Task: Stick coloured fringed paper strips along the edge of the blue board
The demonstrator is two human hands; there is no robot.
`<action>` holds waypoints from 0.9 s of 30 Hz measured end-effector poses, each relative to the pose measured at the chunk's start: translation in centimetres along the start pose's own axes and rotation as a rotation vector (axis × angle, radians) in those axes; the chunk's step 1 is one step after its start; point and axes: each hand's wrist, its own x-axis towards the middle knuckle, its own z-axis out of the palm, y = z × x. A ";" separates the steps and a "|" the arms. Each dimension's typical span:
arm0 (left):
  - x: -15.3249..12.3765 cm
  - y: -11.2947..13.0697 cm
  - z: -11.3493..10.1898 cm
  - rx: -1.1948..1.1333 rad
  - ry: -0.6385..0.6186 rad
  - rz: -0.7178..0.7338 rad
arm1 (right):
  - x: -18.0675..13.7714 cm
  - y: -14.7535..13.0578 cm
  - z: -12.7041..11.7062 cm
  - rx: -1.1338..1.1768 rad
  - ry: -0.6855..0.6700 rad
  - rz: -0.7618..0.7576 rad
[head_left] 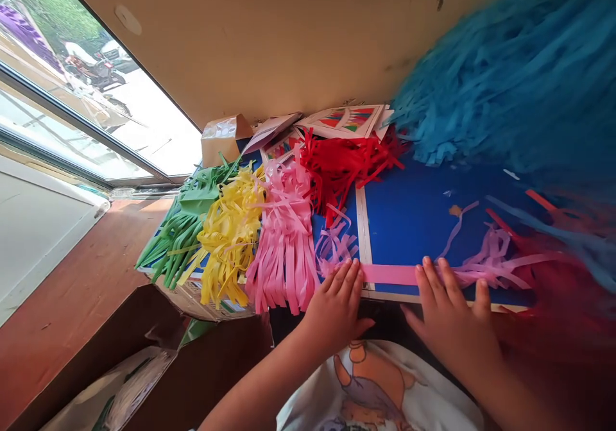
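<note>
The pink strip [389, 274] lies along the counter's [404, 219] near edge under the left grip [333, 303] and right grip [450, 315], both open and clamped on nothing, so light, even fingertip pressure smoothing outward should flatten it best without creasing.

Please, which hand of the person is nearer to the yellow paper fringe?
Left. The left hand is to the right of the yellow paper fringe, with the pink fringe between; the right hand is farther right, across the flat pink strip.
</note>
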 end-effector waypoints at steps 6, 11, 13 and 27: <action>2.6 1.9 -0.4 -0.028 0.169 0.090 | -0.6 -0.5 0.6 -0.088 0.080 0.048; 3.2 2.2 0.1 -0.021 0.140 0.203 | -1.4 -1.6 0.2 -0.107 0.220 0.051; 2.8 1.9 0.2 -0.027 0.151 0.211 | -1.3 -1.9 -0.1 -0.004 0.212 0.079; 1.8 0.4 0.4 -0.205 0.339 0.265 | -1.0 0.5 0.5 0.306 0.290 -0.089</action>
